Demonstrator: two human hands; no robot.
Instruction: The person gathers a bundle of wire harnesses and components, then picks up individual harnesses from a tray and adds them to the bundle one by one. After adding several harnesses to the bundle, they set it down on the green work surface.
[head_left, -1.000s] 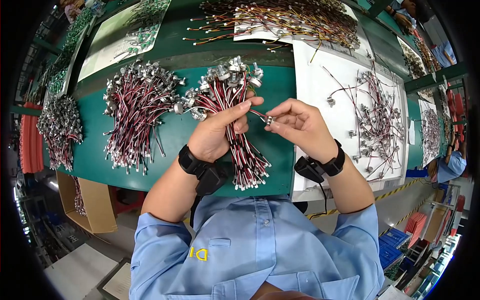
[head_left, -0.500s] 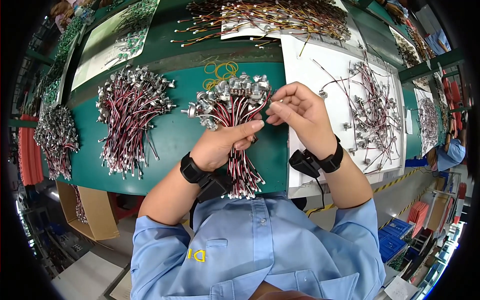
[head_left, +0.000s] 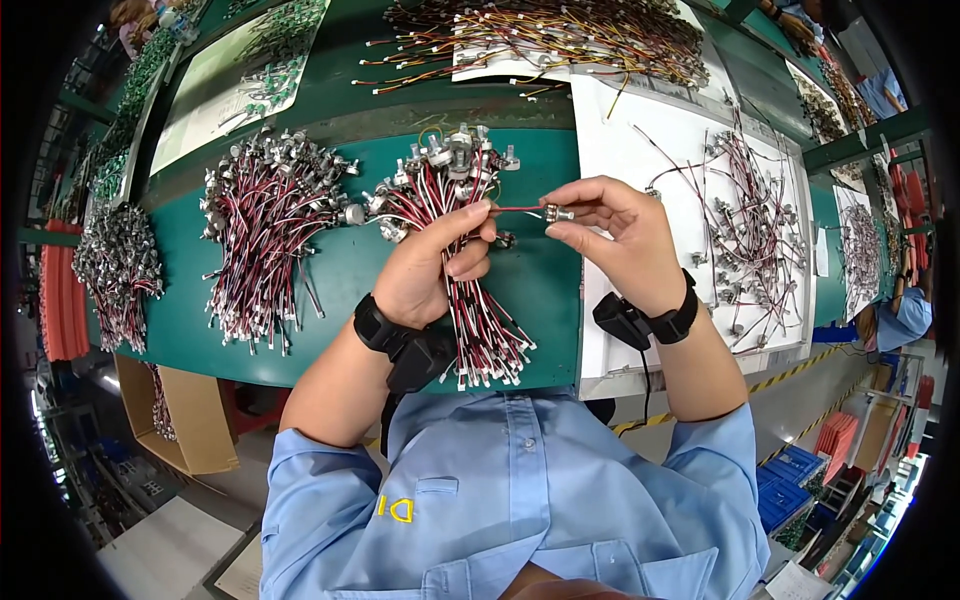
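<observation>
My left hand (head_left: 430, 255) is closed around a bundle of wired potentiometers (head_left: 470, 310), their metal bodies fanned out above the fist and red, black and white wires with white plugs hanging below. Between the thumb and fingers of my right hand (head_left: 620, 225) is a single potentiometer (head_left: 560, 213), its shaft toward the palm. Its wires stretch across to my left thumb and fingertips. Left of the bundle lies a second heap of wired potentiometers (head_left: 270, 240) on the green mat (head_left: 345, 300). Yellow rubber bands (head_left: 428, 132) are mostly hidden behind the bundle.
At the right, a white tray (head_left: 600, 130) carries loose wired potentiometers (head_left: 750, 220). Red, black and yellow cables (head_left: 560, 40) lie along the back. Another potentiometer heap (head_left: 115, 270) is at the far left, above a cardboard box (head_left: 190, 420). Blue crates (head_left: 785, 485) stand lower right.
My right hand now holds a potentiometer at the bundle's right side, its wires drawn out straight. The bundle has shifted slightly up and left in my left hand, covering most of the rubber bands.
</observation>
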